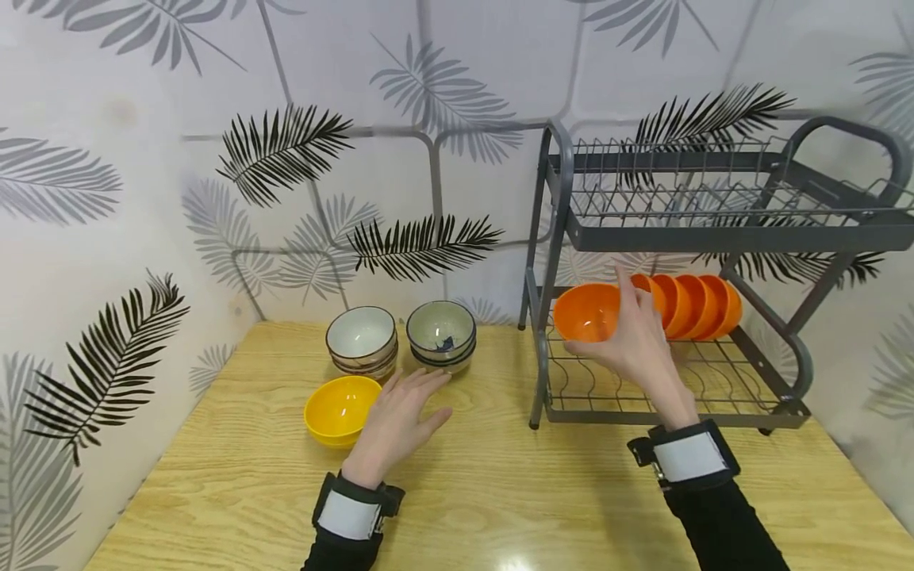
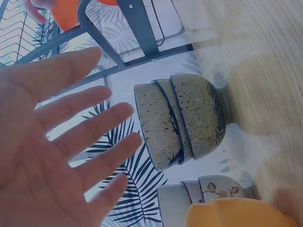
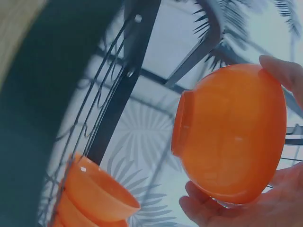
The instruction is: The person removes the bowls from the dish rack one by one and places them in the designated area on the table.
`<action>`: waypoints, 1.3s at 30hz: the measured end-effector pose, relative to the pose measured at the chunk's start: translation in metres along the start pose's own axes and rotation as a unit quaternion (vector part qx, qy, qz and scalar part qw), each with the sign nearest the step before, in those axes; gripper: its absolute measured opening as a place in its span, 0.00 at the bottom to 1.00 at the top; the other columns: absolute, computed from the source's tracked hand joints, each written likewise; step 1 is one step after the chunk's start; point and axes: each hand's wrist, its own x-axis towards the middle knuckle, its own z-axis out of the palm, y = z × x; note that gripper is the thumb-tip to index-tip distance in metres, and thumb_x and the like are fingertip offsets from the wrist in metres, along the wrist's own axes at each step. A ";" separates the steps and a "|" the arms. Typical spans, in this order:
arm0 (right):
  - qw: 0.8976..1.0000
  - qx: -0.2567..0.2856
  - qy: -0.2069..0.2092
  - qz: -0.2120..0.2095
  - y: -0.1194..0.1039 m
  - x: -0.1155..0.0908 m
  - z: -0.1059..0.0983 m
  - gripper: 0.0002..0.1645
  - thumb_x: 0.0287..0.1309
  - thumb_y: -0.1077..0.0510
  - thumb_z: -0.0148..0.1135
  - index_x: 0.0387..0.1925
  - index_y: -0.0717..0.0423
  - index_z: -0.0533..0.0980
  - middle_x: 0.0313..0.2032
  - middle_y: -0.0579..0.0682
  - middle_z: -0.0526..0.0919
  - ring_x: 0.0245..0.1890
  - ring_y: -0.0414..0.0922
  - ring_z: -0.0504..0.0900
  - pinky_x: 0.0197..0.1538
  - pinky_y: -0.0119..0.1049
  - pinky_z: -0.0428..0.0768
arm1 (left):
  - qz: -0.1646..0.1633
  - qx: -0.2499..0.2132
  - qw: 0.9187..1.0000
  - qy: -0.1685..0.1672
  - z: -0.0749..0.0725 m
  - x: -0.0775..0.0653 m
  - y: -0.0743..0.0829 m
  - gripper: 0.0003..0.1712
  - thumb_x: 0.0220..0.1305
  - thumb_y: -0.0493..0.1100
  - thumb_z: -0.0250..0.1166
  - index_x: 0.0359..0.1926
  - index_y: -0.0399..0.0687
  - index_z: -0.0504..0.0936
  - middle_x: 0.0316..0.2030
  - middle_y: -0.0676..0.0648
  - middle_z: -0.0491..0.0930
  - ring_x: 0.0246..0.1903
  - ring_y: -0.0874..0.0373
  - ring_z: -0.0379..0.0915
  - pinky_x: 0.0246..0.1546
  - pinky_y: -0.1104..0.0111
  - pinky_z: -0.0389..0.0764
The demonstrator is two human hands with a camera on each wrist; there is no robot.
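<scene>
My right hand (image 1: 635, 337) grips an orange bowl (image 1: 580, 313) by its rim, thumb on one side and fingers on the other. In the right wrist view the bowl (image 3: 232, 137) is tipped on its side, its foot facing left. Beside it, more orange bowls (image 1: 724, 309) lean in a row on the rack's lower shelf. My left hand (image 1: 396, 420) holds nothing, fingers spread, overlapping the right edge of a yellow bowl (image 1: 336, 412) in the head view. Beyond its fingertips stand stacked speckled bowls (image 2: 199, 118) and stacked white bowls (image 1: 360, 333).
A grey two-tier dish rack (image 1: 571, 238) stands on the right of the wooden table (image 1: 485, 492). Its upper wire basket (image 1: 678, 198) hangs over the lower wire shelf (image 1: 607, 388). A leaf-patterned wall (image 1: 428, 182) runs behind the table.
</scene>
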 end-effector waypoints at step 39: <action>0.948 0.237 -0.136 -0.166 -0.013 -0.073 0.045 0.73 0.43 0.55 0.82 0.80 0.51 0.43 0.66 0.62 0.68 0.58 0.57 0.75 0.52 0.35 0.83 | 0.309 -0.042 0.949 0.041 -0.008 -0.002 0.062 0.19 0.65 0.39 0.67 0.57 0.53 0.84 0.58 0.55 0.84 0.70 0.55 0.69 0.79 0.52 0.56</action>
